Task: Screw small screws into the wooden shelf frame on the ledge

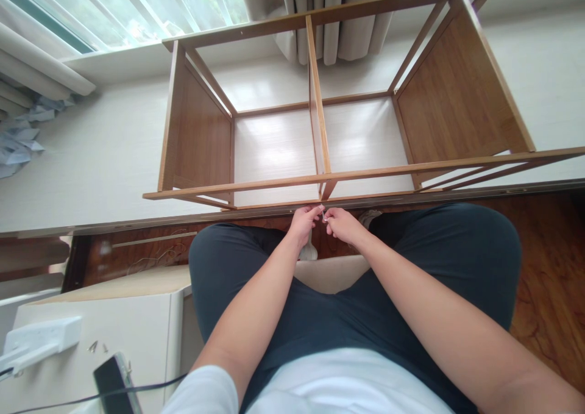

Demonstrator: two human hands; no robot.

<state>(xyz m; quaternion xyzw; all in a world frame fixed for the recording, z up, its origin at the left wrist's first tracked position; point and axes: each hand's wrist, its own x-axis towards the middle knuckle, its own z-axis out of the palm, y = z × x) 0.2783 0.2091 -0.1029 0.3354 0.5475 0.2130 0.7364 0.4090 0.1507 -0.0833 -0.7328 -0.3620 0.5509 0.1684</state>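
Close together, my two hands meet just below the near edge of a wooden frame (256,186) that stands on a pale surface. My left hand (303,224) is closed in a pinch, its fingertips beside the frame's middle divider (319,106). Fingers of my right hand (342,225) are also pinched, and a small shiny metal piece (324,216) shows at their tips. The piece is too small to name. What the left fingers hold, if anything, is hidden.
Left of my leg, a white cabinet (150,316) carries a phone (116,380), a few small screws (93,346), a white plastic object (48,338) and a dark cable (155,387). Curtains (347,17) hang behind the frame. Crumpled paper (21,139) lies far left.
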